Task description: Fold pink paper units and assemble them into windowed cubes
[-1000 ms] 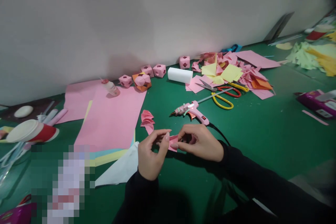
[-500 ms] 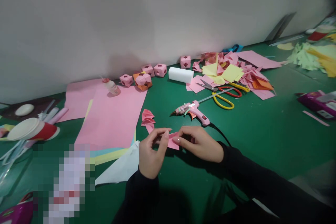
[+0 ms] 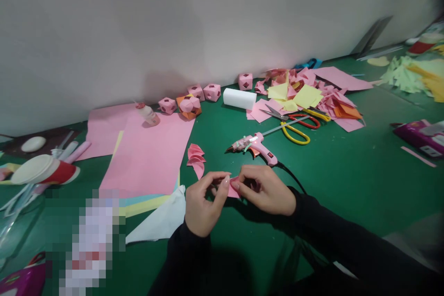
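Note:
Between my two hands is a small piece of pink paper (image 3: 233, 191), partly covered by the fingers. My left hand (image 3: 205, 203) pinches its left side between thumb and fingers. On the right side, my right hand (image 3: 267, 189) grips it the same way, with the thumb on the near face. Just beyond my left hand lie several folded pink paper pieces (image 3: 196, 159) on the green table (image 3: 239, 240). A pink glue gun (image 3: 255, 144) with a clear glue stick rests beyond my right hand, its black cord running beneath that wrist.
Scissors with red and yellow handles (image 3: 294, 133) lie behind the glue gun. Folded pink paper balls (image 3: 212, 92) and a white roll (image 3: 239, 98) line the wall. Paper scraps (image 3: 305, 90) are heaped at right. Pink sheets (image 3: 149, 157), a small bottle (image 3: 148, 114) and a paper cup (image 3: 45, 169) are left.
My left hand has shifted slightly right, closer to my right hand. Less of the pink paper shows between them now. The things on the table have stayed put.

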A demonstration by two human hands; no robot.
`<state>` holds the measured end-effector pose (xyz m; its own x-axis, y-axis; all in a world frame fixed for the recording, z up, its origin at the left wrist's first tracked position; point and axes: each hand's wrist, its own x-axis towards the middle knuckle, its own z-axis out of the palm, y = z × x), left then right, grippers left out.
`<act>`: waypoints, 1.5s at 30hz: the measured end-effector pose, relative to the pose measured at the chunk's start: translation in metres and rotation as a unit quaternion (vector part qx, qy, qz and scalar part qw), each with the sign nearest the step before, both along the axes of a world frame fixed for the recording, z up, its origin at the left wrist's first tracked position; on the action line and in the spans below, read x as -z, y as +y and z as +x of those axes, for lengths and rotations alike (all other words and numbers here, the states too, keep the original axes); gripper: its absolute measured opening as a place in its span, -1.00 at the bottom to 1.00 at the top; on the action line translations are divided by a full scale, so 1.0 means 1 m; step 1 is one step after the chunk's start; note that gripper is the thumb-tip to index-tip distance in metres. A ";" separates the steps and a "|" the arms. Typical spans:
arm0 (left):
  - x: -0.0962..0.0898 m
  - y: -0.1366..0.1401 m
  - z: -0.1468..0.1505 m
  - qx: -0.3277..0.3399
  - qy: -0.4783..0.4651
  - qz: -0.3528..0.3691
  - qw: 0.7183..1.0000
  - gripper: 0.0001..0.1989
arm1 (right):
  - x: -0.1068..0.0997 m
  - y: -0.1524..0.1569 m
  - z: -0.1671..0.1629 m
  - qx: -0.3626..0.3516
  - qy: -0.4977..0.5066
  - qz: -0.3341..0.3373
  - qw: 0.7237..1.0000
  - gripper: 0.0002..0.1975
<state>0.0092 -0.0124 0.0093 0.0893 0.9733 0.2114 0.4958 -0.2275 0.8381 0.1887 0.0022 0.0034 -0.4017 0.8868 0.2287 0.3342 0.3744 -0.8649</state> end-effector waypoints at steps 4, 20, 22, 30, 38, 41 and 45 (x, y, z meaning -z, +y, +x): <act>0.002 0.000 0.001 0.018 0.021 0.033 0.999 -0.85 | 0.001 -0.001 -0.001 0.005 -0.007 0.044 0.999 -0.75; 0.023 0.023 -0.041 -0.152 0.113 0.052 0.981 -0.76 | 0.010 0.003 0.001 0.054 -0.065 0.025 0.996 -0.69; 0.027 0.027 -0.051 -0.185 0.110 0.033 0.976 -0.75 | 0.011 0.003 0.001 0.053 -0.071 0.027 0.996 -0.67; 0.036 0.025 -0.051 -0.222 0.108 0.051 0.968 -0.82 | 0.013 0.003 0.002 0.052 -0.088 0.032 0.994 -0.66; 0.037 0.027 -0.051 -0.177 0.139 0.090 0.970 -0.83 | 0.013 0.002 0.003 0.039 -0.128 0.039 0.990 -0.68; 0.039 0.028 -0.051 -0.180 0.162 0.113 0.964 -0.85 | 0.012 0.001 0.003 0.034 -0.131 0.044 0.990 -0.68; 0.042 0.030 -0.053 -0.188 0.206 0.170 0.945 -0.87 | 0.008 0.004 0.008 0.055 -0.131 0.045 0.989 -0.69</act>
